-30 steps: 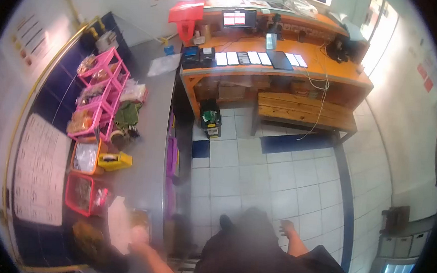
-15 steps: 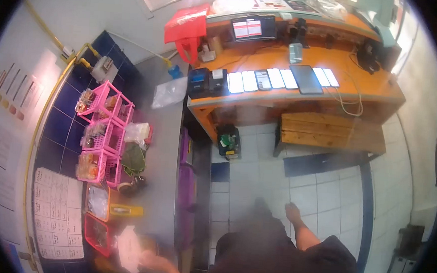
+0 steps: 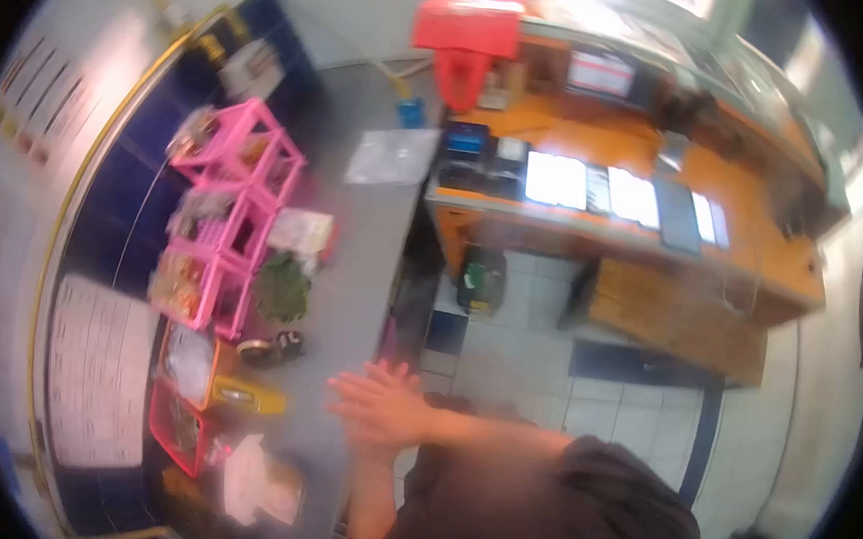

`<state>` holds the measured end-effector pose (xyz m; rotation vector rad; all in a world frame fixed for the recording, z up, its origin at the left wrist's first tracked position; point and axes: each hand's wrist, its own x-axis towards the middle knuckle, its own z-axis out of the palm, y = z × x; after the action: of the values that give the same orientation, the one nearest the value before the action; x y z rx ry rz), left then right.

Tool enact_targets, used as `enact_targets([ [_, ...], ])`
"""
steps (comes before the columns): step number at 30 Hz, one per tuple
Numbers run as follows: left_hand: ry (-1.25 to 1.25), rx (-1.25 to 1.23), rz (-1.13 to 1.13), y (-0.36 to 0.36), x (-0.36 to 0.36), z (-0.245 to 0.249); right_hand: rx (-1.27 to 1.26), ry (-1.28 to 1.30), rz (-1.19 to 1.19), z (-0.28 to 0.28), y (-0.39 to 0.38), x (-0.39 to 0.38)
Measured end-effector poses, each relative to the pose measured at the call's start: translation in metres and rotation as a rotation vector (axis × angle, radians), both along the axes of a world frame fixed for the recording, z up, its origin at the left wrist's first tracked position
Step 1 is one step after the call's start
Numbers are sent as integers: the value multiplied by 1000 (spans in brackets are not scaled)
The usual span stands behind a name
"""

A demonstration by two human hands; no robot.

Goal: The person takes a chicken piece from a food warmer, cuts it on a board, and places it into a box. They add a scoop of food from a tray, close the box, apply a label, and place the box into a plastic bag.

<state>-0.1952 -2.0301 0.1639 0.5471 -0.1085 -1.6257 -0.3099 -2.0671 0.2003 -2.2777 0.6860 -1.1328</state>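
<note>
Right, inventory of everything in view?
Counter: one, grey, left
Rack: one, pink, counter
Tubs: two, orange and red, counter
Blurred item: one, yellow, counter
Paper: one, white, counter
Bundle: one, green, counter
Clear bag: one, colourless, counter
Red bag: one, red, desk end
Desk: one, orange, ahead
Screen: one, white and red, desk
Devices: two, black, desk
Lit phones: several, white, desk
Tablet: one, dark, desk
Bench: one, brown, floor
Bin: one, black, floor
Chart: one, white, wall
Hands: two, bare, together, near counter
</note>
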Motion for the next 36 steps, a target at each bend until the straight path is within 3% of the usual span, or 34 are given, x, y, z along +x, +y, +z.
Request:
enact_targets([
  [1, -86, 30, -104, -8, 7, 43, 38, 57, 18, -11, -4, 15],
  [2, -68, 15, 10, -12, 17, 66, 51, 0, 62, -28, -15, 25],
  [4, -424, -175, 5, -17, 40, 103, -27, 165, 40, -33, -39, 26],
  [5, -700, -255, 52, -18, 51, 123, 475, 86, 104, -51, -49, 32],
  [6, -983, -311, 78, -21, 59, 132, 1060, -447, 268, -99, -63, 47],
  [7, -1215, -431, 202, -26, 71, 130, 1280, -396, 365, -105, -92, 50],
  [8, -1450, -546, 299, -30, 79, 122, 1456, -458, 323, -30, -90, 63],
  [9, -1449, -502, 352, -39, 78, 103, 1470, -401, 356, -1, -91, 82],
  [11, -2299, -363, 480, -57, 78, 54, 1693, -756, 628, 37, -97, 114],
  [13, -2231, -259, 395, -50, 83, 21, 1674, -654, 739, 59, -127, 149],
  [14, -2152, -203, 294, -48, 82, 2, 1445, -558, 647, 61, -153, 169],
  [16, -2115, -75, -162, -24, 91, -41, 1101, -410, 525, 61, -216, 210],
  [21, -1692, 279, -302, 34, 128, -32, 614, -160, 239, 84, -331, 317],
  [23, -1525, 591, -4, 51, 139, 9, 472, -95, 164, 55, -394, 381],
  [24, -1527, 634, 9, 54, 144, 16, 261, -81, 177, 15, -451, 426],
  [25, -1477, 777, 240, 57, 146, 20, 52, -75, 185, -19, -491, 467],
  [26, -1415, 912, 468, 61, 146, 23, 106, 12, 135, -13, -493, 486],
  [27, -1417, 955, 469, 63, 146, 20, 161, 105, 84, -7, -494, 501],
  [29, -1230, 1115, 791, 66, 145, 11, 103, -71, 31, -24, -507, 533],
  [30, -1150, 1181, 826, 57, 145, 23, 127, -62, 50, -42, -522, 552],
  [32, -1162, 1198, 797, 53, 136, 15, -27, 333, -173, -80, -556, 592],
  [34, -1210, 1178, 708, 43, 133, 22, -432, 27, -265, -115, -578, 627],
  [36, -1239, 1195, 659, 35, 131, 22, -215, 288, -197, -133, -599, 642],
])
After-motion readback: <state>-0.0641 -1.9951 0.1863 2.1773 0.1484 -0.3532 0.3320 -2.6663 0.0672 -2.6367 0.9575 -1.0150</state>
